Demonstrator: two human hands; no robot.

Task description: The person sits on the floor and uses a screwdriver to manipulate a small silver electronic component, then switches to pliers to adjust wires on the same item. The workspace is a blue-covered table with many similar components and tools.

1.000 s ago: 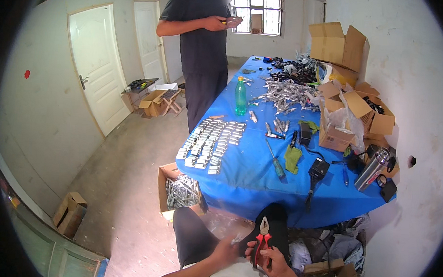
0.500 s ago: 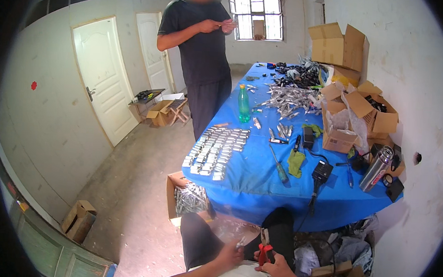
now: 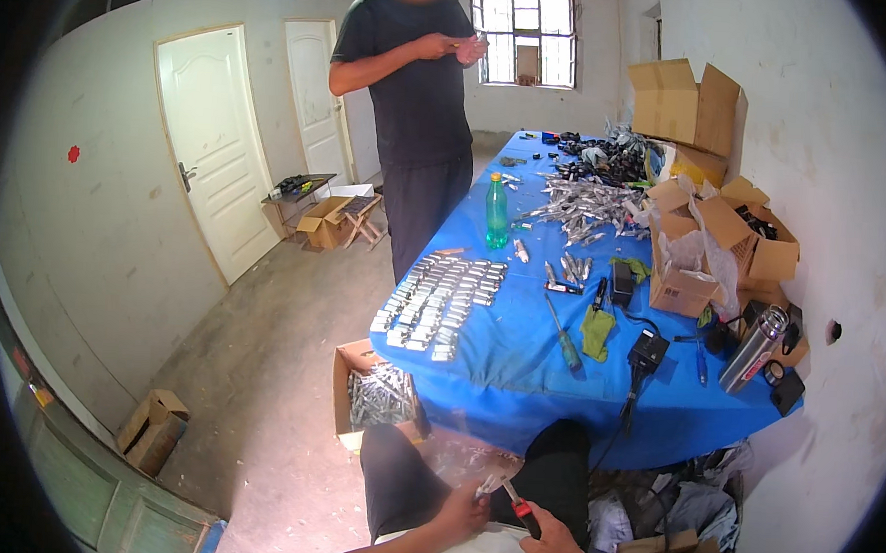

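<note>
The right hand point(image 3: 553, 543), slanting inward, is wrapped around red pliers point(image 3: 524, 509). The left hand point(image 3: 463, 513), also turned inward, pinches a silvery part point(image 3: 490, 486) near their tip, before the table point(image 3: 526, 406)'s near edge. Metal pieces point(image 3: 447, 305) lie in rows at its near left corner.

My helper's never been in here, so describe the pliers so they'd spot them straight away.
Start at the blue-covered table; below its near edge, the seated person's right hand holds the pliers. Their red-and-black handles set them apart from the silvery piece in the left hand.
</note>
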